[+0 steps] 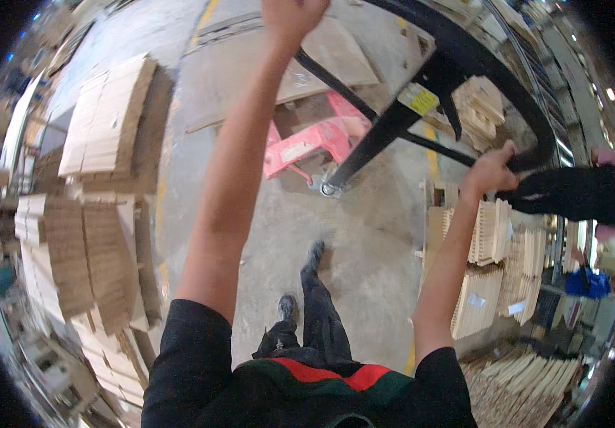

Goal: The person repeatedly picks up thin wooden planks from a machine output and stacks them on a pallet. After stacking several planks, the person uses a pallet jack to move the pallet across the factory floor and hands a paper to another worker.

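Note:
A pallet jack's black loop handle (539, 135) slants across the upper right. Its shaft (375, 146), with a yellow label, runs down to the jack's red body (314, 146). My right hand (491, 171) is closed around the near right side of the loop. My left hand (294, 16) is closed at the loop's left end, partly cut off by the upper edge, so its fingers show only in part. A large flat brown board load (336, 57) lies low behind the red body.
Stacks of brown boards (108, 121) and cartons or panels (72, 257) line the left. Slatted wood stacks (478, 292) stand at right, with more wood (521, 385) nearer. A dark-clothed person (571, 192) stands close by my right hand; a person in blue (589, 284) is farther off. Yellow lines mark the concrete floor (364, 285).

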Demonstrator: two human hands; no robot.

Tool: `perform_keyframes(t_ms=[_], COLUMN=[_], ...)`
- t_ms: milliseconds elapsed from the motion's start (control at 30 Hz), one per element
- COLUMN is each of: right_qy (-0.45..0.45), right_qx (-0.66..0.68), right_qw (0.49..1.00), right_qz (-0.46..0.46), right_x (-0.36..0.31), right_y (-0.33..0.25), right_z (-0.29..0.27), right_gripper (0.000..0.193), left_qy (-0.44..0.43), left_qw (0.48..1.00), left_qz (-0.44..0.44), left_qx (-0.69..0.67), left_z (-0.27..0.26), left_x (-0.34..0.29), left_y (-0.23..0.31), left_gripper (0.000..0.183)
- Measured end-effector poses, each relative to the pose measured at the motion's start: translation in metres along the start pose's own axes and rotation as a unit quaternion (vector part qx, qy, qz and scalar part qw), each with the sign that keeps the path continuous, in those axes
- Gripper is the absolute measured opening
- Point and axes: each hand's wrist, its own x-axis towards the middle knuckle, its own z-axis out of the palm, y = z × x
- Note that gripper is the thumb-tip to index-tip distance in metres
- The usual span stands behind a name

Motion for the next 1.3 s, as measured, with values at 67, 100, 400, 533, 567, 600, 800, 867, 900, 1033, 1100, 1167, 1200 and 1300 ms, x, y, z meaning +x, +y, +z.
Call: perform_keyframes(t_ms=[67,100,400,533,567,600,800,867,900,1033,1100,1167,1200,1300], right_qy=[-0.009,0.027,0.024,0.020,0.002,-0.022,-0.004,0.003,0.006,-0.005,-0.044,-0.051,-0.041,-0.088], right_qx=[-0.014,-0.050,-0.105,-0.087,-0.069,-0.047,-0.083,-0.035,-0.009,-0.126,-0.130,-0.104,-0.096,-0.114], right_qw=[0.998,0.993,0.990,0.989,0.993,0.997,0.997,0.999,0.998,0.992,0.990,0.992,0.993,0.983], right_qz=[-0.060,-0.103,-0.088,-0.117,-0.090,-0.064,-0.007,-0.041,-0.055,-0.017,-0.036,-0.051,-0.055,-0.115], right_x=[0.023,0.058,0.200,0.253,0.254,0.258,0.297,0.316,0.326,0.346,0.341,0.340,0.341,0.340], right_y=[0.013,0.053,0.182,0.221,0.221,0.219,0.271,0.298,0.314,0.347,0.348,0.352,0.355,0.360], right_z=[0.060,0.091,0.358,0.478,0.504,0.542,0.731,0.797,0.829,0.935,0.994,1.052,1.077,1.158], right_gripper=[0.043,0.040,0.034,0.034,0.034,0.031,0.032,0.034,0.035,0.038,0.039,0.039,0.038,0.037], left_qy=[0.033,0.018,0.010,0.019,0.027,0.030,0.043,0.067,0.089,0.104,0.111,0.117,0.117,0.119], left_qw=[0.999,0.999,0.998,0.999,0.999,0.998,0.997,0.997,0.994,0.993,0.992,0.991,0.990,0.988], left_qz=[0.028,-0.010,-0.055,-0.049,-0.038,-0.051,-0.064,-0.024,0.023,0.021,0.009,0.008,0.008,0.008], left_qx=[-0.021,-0.038,0.036,0.000,0.007,-0.006,-0.017,0.013,0.055,0.048,0.062,0.068,0.074,0.096], left_z=[0.058,0.093,0.298,0.386,0.403,0.421,0.520,0.554,0.574,0.629,0.648,0.671,0.683,0.710], left_x=[0.013,0.022,0.100,0.144,0.152,0.163,0.219,0.248,0.256,0.296,0.317,0.340,0.350,0.380], left_y=[-0.034,-0.043,-0.153,-0.210,-0.227,-0.246,-0.350,-0.395,-0.423,-0.489,-0.521,-0.552,-0.567,-0.613], left_gripper=[0.030,0.031,0.026,0.026,0.027,0.028,0.027,0.031,0.035,0.034,0.033,0.033,0.033,0.033])
